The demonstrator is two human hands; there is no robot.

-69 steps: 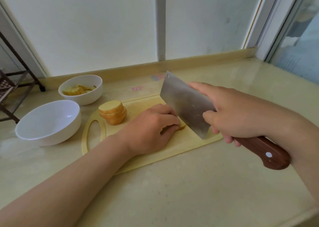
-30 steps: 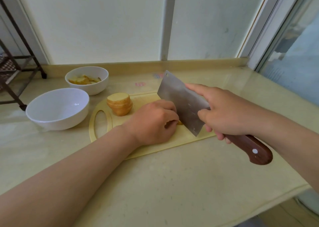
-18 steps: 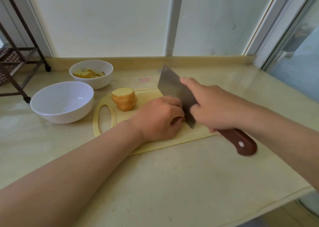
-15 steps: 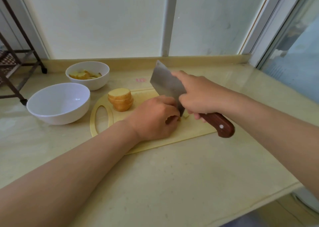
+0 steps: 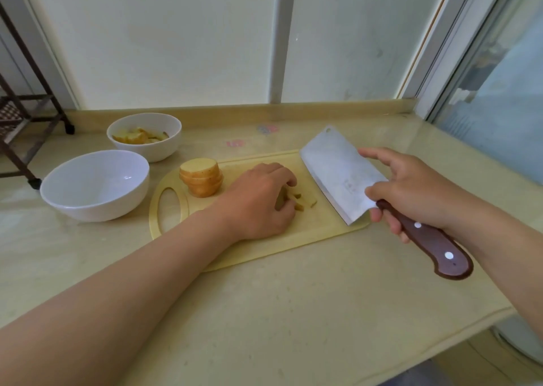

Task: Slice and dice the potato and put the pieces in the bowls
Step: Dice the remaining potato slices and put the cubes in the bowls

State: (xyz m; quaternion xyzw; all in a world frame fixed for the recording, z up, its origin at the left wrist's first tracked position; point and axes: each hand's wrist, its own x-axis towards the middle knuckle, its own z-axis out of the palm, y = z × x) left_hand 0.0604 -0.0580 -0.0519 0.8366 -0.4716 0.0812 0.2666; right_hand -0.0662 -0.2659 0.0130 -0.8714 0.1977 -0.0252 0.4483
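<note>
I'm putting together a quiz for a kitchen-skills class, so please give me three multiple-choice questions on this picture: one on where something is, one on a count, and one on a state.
1. Where does the stack of potato slices sit?
A. in a bowl
B. on the cutting board, near its handle hole
C. on the floor

2. How many bowls are in view?
A. one
B. two
C. three

3. What is in the nearer bowl?
A. nothing
B. potato pieces
C. water

Answers:
1 B: the stack stands on the board, to the left of the left hand, which is curled over the cut strips.
2 B: the nearer bowl and a farther bowl both stand left of the board.
3 A: its inside shows bare white, while the potato pieces lie in the farther bowl.
</note>
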